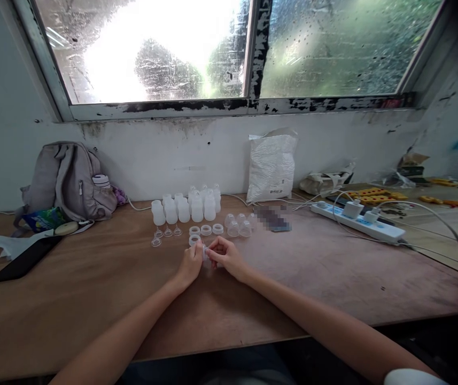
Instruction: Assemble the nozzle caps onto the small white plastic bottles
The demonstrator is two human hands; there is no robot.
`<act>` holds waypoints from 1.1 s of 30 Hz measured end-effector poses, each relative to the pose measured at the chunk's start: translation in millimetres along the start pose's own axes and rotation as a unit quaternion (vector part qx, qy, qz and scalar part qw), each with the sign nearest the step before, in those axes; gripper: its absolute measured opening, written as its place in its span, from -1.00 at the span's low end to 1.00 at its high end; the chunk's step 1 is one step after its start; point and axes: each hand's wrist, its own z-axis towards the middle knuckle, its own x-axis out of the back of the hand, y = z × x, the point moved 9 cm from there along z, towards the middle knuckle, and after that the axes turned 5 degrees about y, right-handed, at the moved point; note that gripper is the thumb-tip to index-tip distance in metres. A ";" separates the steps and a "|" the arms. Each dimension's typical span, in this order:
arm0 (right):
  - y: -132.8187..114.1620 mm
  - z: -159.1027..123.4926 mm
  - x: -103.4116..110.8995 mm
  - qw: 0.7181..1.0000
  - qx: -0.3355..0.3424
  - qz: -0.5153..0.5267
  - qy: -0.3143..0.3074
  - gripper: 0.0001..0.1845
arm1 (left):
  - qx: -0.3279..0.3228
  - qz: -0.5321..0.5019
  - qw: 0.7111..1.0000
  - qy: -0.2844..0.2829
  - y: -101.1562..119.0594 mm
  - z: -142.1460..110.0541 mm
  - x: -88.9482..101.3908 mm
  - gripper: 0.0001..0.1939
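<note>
My left hand (191, 264) and my right hand (229, 258) meet over the table, fingers closed on a small translucent bottle part (205, 253). Fingers cover most of it, so its exact kind is hidden. Just beyond lie several white collar rings (206, 230), one close to my left fingertips. Clear bottle teats (156, 241) rest to the left of the rings. Behind them, white baby bottles (184, 210) stand upright in rows. Clear dome caps (233, 229) are grouped on the right.
A grey backpack (66, 179) and a black flat object (26, 260) are at left. Against the wall leans a white plastic package (272, 167). A phone (280, 223) lies right of the caps, and a power strip (357, 222) with cables is farther right.
</note>
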 end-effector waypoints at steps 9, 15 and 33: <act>-1.1 -7.1 -3.1 0.991 0.059 -0.119 -0.006 -0.76 | -0.016 0.108 0.994 -0.004 3.6 -6.6 -2.1 -0.55; -8.1 -11.5 -5.6 0.993 0.055 -0.106 -0.004 -0.79 | 0.028 0.080 0.996 -0.017 -3.6 -4.5 -4.2 -0.56; -9.1 -6.2 -10.6 0.999 -0.003 0.036 -0.034 -0.75 | 0.112 -0.096 0.984 -0.103 -19.1 1.6 -15.6 -0.43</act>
